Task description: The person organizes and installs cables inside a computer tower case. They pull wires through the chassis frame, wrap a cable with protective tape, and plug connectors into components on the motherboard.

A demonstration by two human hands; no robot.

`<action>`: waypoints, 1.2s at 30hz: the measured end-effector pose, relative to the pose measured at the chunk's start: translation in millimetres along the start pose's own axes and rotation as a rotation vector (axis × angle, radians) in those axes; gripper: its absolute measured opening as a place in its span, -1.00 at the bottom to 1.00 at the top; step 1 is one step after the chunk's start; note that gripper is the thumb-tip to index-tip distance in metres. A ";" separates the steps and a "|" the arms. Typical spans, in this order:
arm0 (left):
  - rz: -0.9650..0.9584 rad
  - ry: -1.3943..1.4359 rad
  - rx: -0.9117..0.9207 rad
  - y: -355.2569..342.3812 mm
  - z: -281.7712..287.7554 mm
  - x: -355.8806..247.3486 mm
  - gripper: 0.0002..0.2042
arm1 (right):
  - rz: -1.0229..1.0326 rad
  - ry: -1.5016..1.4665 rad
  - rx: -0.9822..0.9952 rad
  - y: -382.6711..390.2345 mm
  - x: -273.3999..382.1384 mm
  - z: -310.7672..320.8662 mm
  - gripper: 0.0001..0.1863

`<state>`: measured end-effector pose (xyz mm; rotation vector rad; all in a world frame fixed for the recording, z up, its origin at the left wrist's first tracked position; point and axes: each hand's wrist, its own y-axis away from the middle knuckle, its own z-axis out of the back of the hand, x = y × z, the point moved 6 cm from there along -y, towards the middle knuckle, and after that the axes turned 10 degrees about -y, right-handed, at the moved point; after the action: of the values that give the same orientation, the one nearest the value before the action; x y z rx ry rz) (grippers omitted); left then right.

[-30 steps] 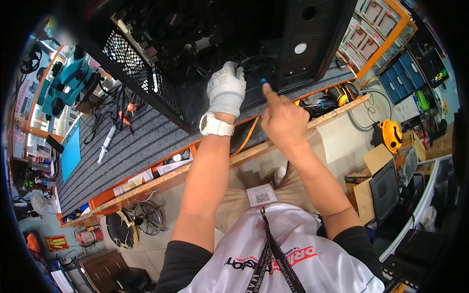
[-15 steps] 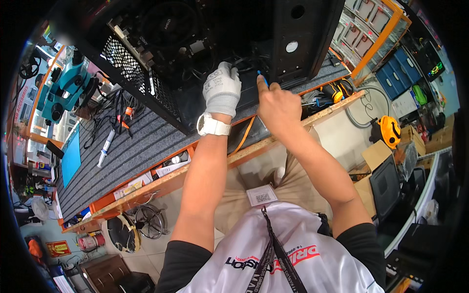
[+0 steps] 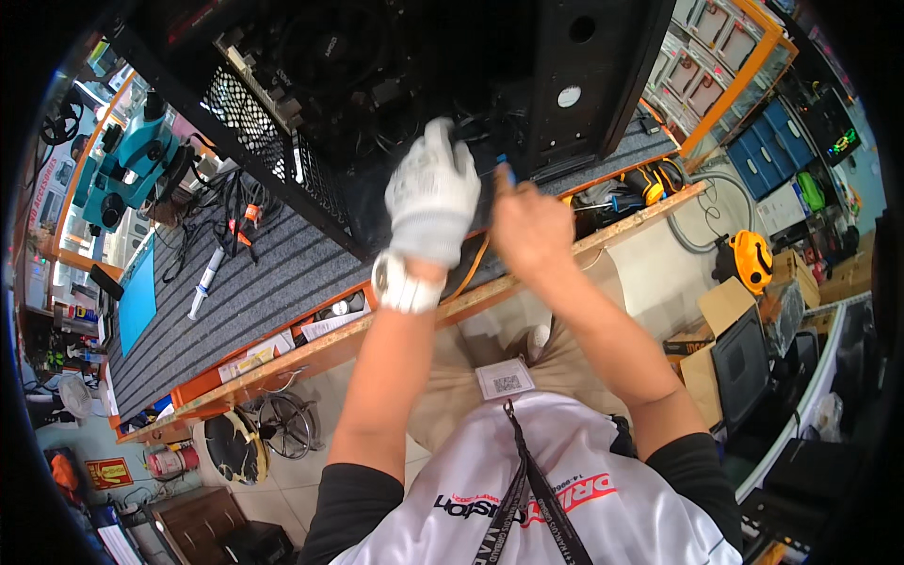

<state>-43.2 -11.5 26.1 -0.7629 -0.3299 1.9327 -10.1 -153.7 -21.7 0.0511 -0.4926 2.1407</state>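
Being held in the right hand (image 3: 532, 226), a blue item (image 3: 509, 173) is seen near the computer case (image 3: 556, 132) on the bench (image 3: 250, 301); the gloved left hand (image 3: 433, 198), grip unclear, has been drawn back

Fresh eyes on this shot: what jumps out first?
The white-gloved left hand, with a chunky white wristwatch, at the open black computer case, top centre. Just right of it, the bare right hand holds a slim blue object. At far left, a teal microscope with black knobs stands out.
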 end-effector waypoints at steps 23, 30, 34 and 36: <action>-0.127 0.501 -0.381 188.3 189.2 83.0 -0.85 | 0.752 -0.834 0.378 -29.6 73.7 32.9 -0.69; -0.262 0.446 -0.351 173.7 186.4 68.1 -0.85 | 0.642 -0.637 0.267 -24.8 85.0 9.7 -0.70; -0.062 0.475 -0.419 185.6 178.6 87.6 -0.86 | 0.413 -0.564 0.482 -63.4 72.3 40.3 -0.66; -0.012 0.502 -0.388 173.5 173.1 77.3 -0.77 | 0.497 -0.531 0.179 -63.0 88.4 -6.4 -0.68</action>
<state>-299.9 -9.0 38.2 -1.4585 -0.3980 1.6115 -10.7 -50.4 12.3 0.6735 -0.6657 2.6582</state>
